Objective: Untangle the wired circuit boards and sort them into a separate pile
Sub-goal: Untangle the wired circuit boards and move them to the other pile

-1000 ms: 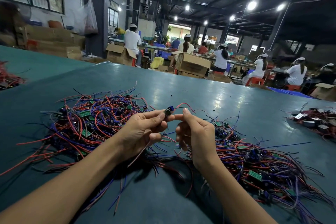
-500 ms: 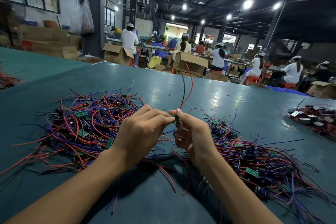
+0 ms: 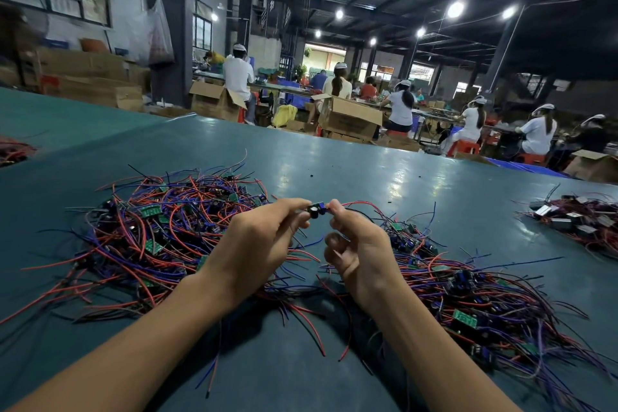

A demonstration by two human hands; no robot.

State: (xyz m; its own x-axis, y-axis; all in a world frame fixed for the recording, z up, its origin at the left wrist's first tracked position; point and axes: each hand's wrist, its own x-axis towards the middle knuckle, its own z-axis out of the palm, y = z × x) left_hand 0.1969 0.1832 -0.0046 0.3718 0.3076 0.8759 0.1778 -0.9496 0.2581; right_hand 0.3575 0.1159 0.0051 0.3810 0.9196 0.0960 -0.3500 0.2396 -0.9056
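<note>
1. Pinching is done from both sides: a single small circuit board [image 3: 317, 210] is gripped at its ends between thumb and forefinger of the left hand [image 3: 257, 244] and of the right hand [image 3: 357, 251]. The remaining fingers are loosely curled, and nothing else can be seen held in them.
2. The board is kept raised, clear of the desk [image 3: 334, 160], probably so that its leads hang free and any snag can be spotted. A red wire [image 3: 363, 203] is seen running from it to the right, past the right hand.
3. A tangled heap [image 3: 150, 231] of red, purple and black leads with green boards lies just beside the left hand, and a second heap [image 3: 485, 298] lies beside the right. The leads in the second heap are laid somewhat more in one direction, so it is judged to be the sorted pile, though this cannot be confirmed.
4. Well apart, at the right edge, a smaller pile of dark parts [image 3: 582, 224] with pale labels is kept separate.
5. White print is visible on the green boards, the pale labels and a cardboard box [image 3: 347, 117] beyond the desk. None of it can be read, and no brand is made out.
</note>
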